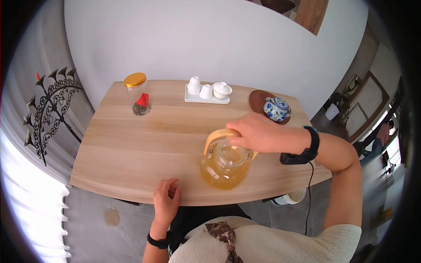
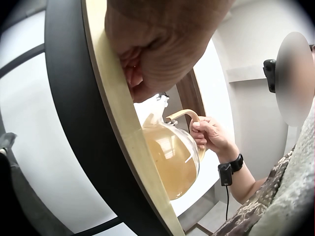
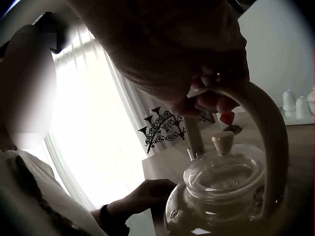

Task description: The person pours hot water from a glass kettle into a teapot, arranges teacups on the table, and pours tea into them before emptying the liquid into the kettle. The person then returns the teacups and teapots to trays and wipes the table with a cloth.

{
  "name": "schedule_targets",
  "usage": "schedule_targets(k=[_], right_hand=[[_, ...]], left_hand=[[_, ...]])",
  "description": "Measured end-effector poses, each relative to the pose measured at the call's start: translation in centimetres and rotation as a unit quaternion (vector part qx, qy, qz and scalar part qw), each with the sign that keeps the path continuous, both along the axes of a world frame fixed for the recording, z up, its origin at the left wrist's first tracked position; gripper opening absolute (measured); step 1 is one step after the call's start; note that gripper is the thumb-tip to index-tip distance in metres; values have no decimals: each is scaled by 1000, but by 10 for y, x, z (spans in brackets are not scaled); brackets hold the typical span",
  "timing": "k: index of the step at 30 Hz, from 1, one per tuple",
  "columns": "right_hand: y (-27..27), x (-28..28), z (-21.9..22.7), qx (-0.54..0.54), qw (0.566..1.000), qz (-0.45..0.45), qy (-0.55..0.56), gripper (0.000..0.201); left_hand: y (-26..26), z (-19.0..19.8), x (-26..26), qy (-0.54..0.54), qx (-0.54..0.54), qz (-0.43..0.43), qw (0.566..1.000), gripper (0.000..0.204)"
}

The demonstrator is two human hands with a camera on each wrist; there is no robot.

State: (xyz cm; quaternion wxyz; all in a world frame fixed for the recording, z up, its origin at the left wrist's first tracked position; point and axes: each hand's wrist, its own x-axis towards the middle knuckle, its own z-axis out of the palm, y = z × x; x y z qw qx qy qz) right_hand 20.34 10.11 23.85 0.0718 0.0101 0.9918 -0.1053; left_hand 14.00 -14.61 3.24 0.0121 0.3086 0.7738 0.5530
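My right hand (image 1: 255,133) grips the arched wooden handle (image 1: 214,137) of a round glass teapot (image 1: 222,176) of yellow-brown liquid, near the front of the table. In the right wrist view the fingers curl around the handle's top, above a glass lid (image 3: 209,179) with a pale wooden knob (image 3: 223,142). The left wrist view shows the teapot's rounded side (image 2: 172,160) beyond the table edge. My left hand (image 1: 165,200) is at the front edge, left of the teapot, its fingers loosely bent and holding nothing.
Toward the back of the wooden table (image 1: 131,149) are a gold-lidded clear jar (image 1: 135,81), a red item (image 1: 143,100) and a white tray (image 1: 206,100) of white cups. A blue-and-white teapot (image 1: 276,109) sits on a brown plate (image 1: 256,101). A black candelabra (image 1: 50,107) stands left.
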Motion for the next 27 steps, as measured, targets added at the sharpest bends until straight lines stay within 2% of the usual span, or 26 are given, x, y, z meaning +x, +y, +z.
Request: schedule_targets(k=[4,6,7,8,10,13,17,22,25,27], right_hand=[[47,-12,30,74,993,-6,88,20],[69,-19,52,54,993,-22,106,20],[85,-26,58,91,984,8,154,20],[100,-31,66,110,984,-48,134,23],[134,-41,82,168,970,-18,173,23],[178,-55,95,200,960,-65,183,21],[236,-69,94,237,946,-86,205,18],[306,-82,75,278,932,-148,180,16],[342,-81,58,241,944,-156,160,14],[362,-76,43,234,948,-161,147,14]], left_hand=[[3,-1,1,2,-5,2,1000,20],[5,2,2,8,-8,5,1000,20],[5,3,3,11,-10,13,1000,19],[5,4,4,14,-11,9,1000,19],[7,4,5,4,-22,27,999,17],[10,6,7,-26,-26,44,998,16],[13,2,5,-17,-35,44,998,15],[12,-2,3,42,-57,51,996,10],[12,5,1,88,-95,41,991,13],[18,9,2,88,-80,55,991,9]])
